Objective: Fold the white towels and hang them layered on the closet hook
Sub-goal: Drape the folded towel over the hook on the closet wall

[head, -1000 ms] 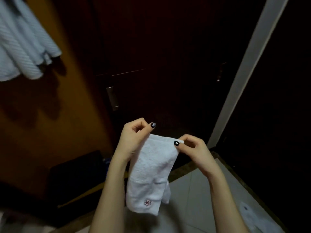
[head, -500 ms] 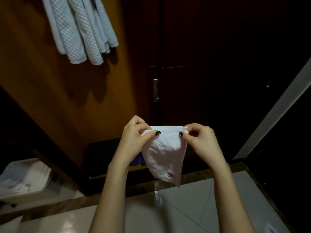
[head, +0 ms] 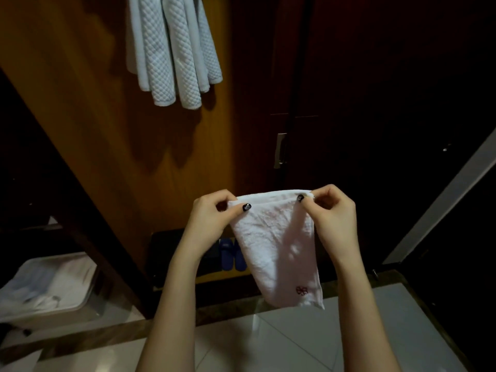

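A small white towel [head: 276, 242], folded and marked with a red emblem near its lower corner, hangs in front of me. My left hand [head: 212, 218] pinches its upper left corner and my right hand [head: 332, 213] pinches its upper right corner, stretching the top edge level. Several white waffle-textured towels [head: 174, 49] hang against the orange-brown closet panel [head: 80, 103] at the upper left. The hook itself is out of view above the frame.
A white bin [head: 48, 288] holding white cloth stands on the floor at lower left. Blue slippers [head: 230, 253] lie on a low dark shelf behind the towel. A dark closet door with a metal handle [head: 280, 150] is straight ahead. Pale floor tiles [head: 268, 345] lie below.
The view swung left and up, bringing the hanging towels toward the centre. My hands drew the towel's top edge level, and the towel now hangs longer with its emblem at the lower right.
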Demonstrator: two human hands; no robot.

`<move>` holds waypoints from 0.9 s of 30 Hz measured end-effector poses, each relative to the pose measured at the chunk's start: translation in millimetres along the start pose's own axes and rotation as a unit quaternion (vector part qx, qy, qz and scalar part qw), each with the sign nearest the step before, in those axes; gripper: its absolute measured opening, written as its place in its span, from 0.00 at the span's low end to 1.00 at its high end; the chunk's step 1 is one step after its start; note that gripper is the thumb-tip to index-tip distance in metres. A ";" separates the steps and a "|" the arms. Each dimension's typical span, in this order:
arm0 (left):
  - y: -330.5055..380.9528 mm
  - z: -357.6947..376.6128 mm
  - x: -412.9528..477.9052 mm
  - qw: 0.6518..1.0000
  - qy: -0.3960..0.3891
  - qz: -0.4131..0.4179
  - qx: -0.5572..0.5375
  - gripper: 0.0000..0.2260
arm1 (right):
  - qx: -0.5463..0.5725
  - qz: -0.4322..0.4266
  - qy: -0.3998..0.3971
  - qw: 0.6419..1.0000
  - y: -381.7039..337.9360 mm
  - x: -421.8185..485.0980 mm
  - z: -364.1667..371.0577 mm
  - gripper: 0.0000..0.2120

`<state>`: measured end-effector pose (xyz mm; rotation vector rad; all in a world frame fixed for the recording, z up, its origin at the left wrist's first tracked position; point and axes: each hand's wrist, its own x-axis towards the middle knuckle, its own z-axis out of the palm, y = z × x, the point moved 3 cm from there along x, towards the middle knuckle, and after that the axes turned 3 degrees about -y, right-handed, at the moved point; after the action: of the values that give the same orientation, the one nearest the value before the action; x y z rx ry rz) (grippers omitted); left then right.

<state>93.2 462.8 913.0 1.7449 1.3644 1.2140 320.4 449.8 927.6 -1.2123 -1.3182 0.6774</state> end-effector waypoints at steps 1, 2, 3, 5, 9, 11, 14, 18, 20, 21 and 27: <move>-0.4 -6.8 0.8 1.000 0.008 0.004 -0.013 0.10 | 0.003 -0.004 0.003 1.000 -2.9 -2.6 5.0 0.08; -1.2 -13.5 2.1 1.000 0.016 0.009 -0.022 0.11 | 0.001 -0.008 0.004 1.000 -5.4 -5.4 10.0 0.08; -2.1 -20.0 3.4 0.999 0.022 0.015 -0.028 0.11 | -0.003 -0.012 0.003 1.000 -8.0 -8.3 15.0 0.08; -3.9 -31.2 5.1 0.999 0.025 0.022 -0.039 0.10 | -0.009 -0.017 0.004 1.000 -11.3 -13.4 23.8 0.08; -6.9 -47.9 4.5 0.996 0.033 0.040 -0.075 0.08 | -0.020 0.010 0.002 1.000 -10.9 -19.2 37.5 0.10; -9.0 -53.4 3.7 0.995 0.029 0.048 -0.086 0.09 | -0.088 0.045 -0.011 0.995 -4.4 -19.8 45.3 0.15; -14.0 -59.2 1.6 0.995 0.020 0.041 -0.084 0.12 | -0.175 0.080 -0.038 0.981 3.5 -23.8 57.1 0.10; -20.4 -67.5 -1.3 0.999 0.031 0.025 0.000 0.08 | -0.233 0.090 -0.035 0.968 3.6 -32.2 66.9 0.05; -23.1 -72.0 -3.8 0.996 0.052 0.006 0.068 0.04 | -0.248 0.085 -0.042 0.964 1.3 -35.2 70.9 0.08; -24.4 -73.9 -5.5 0.993 0.067 -0.002 0.092 0.05 | -0.242 0.075 -0.044 0.966 -1.9 -37.0 73.6 0.08; -28.5 -86.1 -12.4 0.995 0.078 -0.034 0.047 0.05 | -0.062 0.004 -0.093 0.994 -25.8 -48.1 86.1 0.07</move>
<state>2.4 452.9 918.8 1.6818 1.5806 1.2903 222.8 421.4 920.0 -1.2780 -1.5302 0.7374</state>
